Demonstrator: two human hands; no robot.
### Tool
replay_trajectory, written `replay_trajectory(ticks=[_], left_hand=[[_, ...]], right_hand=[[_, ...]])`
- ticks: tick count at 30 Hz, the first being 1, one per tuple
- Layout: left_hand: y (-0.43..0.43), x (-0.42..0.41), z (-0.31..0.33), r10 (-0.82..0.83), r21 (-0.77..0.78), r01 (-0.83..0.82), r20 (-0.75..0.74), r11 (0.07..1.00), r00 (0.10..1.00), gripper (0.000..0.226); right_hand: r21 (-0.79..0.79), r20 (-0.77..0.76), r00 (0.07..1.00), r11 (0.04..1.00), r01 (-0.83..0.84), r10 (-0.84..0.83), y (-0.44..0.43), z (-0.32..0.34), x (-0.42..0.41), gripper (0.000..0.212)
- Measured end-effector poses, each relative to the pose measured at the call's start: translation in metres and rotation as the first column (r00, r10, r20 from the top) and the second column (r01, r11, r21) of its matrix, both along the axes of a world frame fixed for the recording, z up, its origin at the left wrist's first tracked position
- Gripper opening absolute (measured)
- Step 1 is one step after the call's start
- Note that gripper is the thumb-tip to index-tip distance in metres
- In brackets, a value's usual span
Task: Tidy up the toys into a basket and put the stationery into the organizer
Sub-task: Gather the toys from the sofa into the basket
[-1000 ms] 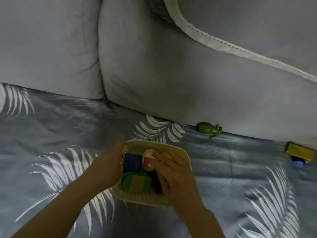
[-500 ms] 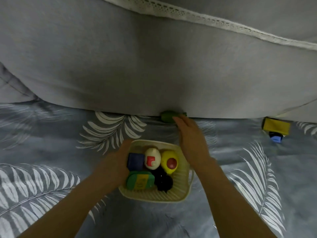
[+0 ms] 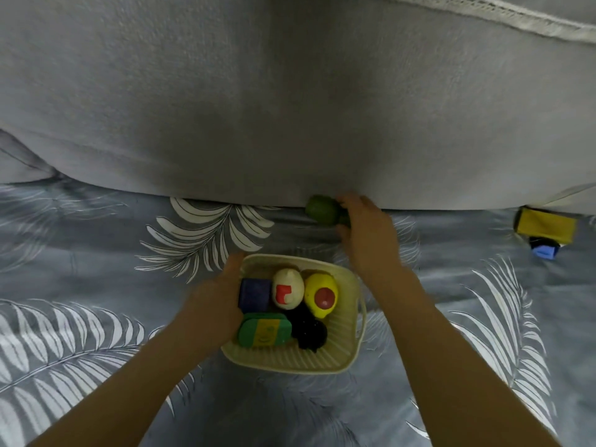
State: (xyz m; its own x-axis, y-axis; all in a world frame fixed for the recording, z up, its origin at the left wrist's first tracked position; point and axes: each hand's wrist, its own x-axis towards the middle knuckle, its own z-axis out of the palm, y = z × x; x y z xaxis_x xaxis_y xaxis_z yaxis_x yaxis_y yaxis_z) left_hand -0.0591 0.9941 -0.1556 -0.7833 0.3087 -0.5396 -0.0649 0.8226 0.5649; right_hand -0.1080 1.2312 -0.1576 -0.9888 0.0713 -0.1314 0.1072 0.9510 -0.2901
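right hand [image 3: 364, 230] is wrapping round the green toy [image 3: 322, 210], fingers over its right end, thumb underneath, so clamped on it. the toy is lying on the leaf-print bedsheet [image 3: 96, 333], tucked against the foot of the grey cushion [image 3: 290, 108], just beyond the basket [image 3: 353, 356]. we are judging it light, hard and smooth, rounded enough to roll or slip. gripping across the thick body looks surer to us than gripping the narrow end. left hand [image 3: 216, 301] is gripping the basket's left rim, steadying it. other toys [image 3: 288, 288] are sitting inside. a yellow toy [image 3: 545, 225] is lying well apart to the right.
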Motion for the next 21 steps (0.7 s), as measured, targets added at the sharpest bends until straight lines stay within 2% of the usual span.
replay_trajectory(ticks=[2, 5, 7, 9, 12, 15, 17, 19, 21], left_hand=[[0.000, -0.002, -0.001, 0.023, 0.019, -0.023, 0.035, 1.000, 0.999, 0.047], [-0.002, -0.004, 0.001, -0.010, 0.006, 0.009, 0.065, 1.000, 0.998, 0.051], [-0.003, -0.004, 0.001, -0.016, -0.005, 0.016, 0.056, 1.000, 0.998, 0.051], [-0.003, -0.005, 0.000, 0.012, 0.015, -0.013, 0.083, 1.000, 0.996, 0.048], [0.000, -0.001, 0.003, 0.036, 0.027, -0.040, 0.137, 0.999, 0.990, 0.049], [0.002, 0.004, -0.001, 0.083, 0.052, -0.091, 0.124, 0.995, 0.989, 0.048], [-0.002, 0.004, -0.005, 0.050, 0.012, -0.052, 0.118, 0.999, 0.992, 0.050], [-0.006, 0.004, -0.007, 0.048, 0.005, -0.049, 0.133, 0.999, 0.990, 0.056], [-0.009, 0.008, -0.007, 0.077, 0.084, -0.090, 0.149, 0.992, 0.986, 0.060]], right_hand=[[-0.160, -0.092, 0.995, 0.987, 0.011, -0.026, -0.007, 0.033, 0.029, 0.039], [-0.236, -0.047, 0.999, 0.971, -0.027, 0.017, -0.018, 0.074, 0.083, 0.035], [-0.199, 0.058, 0.996, 0.979, -0.049, 0.061, -0.026, 0.075, 0.112, 0.031], [-0.112, 0.227, 0.968, 0.990, -0.084, 0.108, -0.041, 0.062, 0.128, 0.023], [-0.024, 0.428, 0.902, 0.998, -0.060, 0.065, -0.063, 0.022, 0.136, 0.019], [-0.049, 0.341, 0.939, 0.998, -0.024, 0.039, -0.083, -0.006, 0.141, 0.021], [-0.106, 0.262, 0.965, 0.994, 0.040, -0.011, -0.089, -0.001, 0.148, 0.036], [-0.158, 0.075, 0.985, 0.973, 0.165, -0.155, -0.081, 0.011, 0.151, 0.040], [-0.123, -0.045, 0.952, 0.948, 0.294, -0.302, -0.064, 0.012, 0.154, 0.044]])
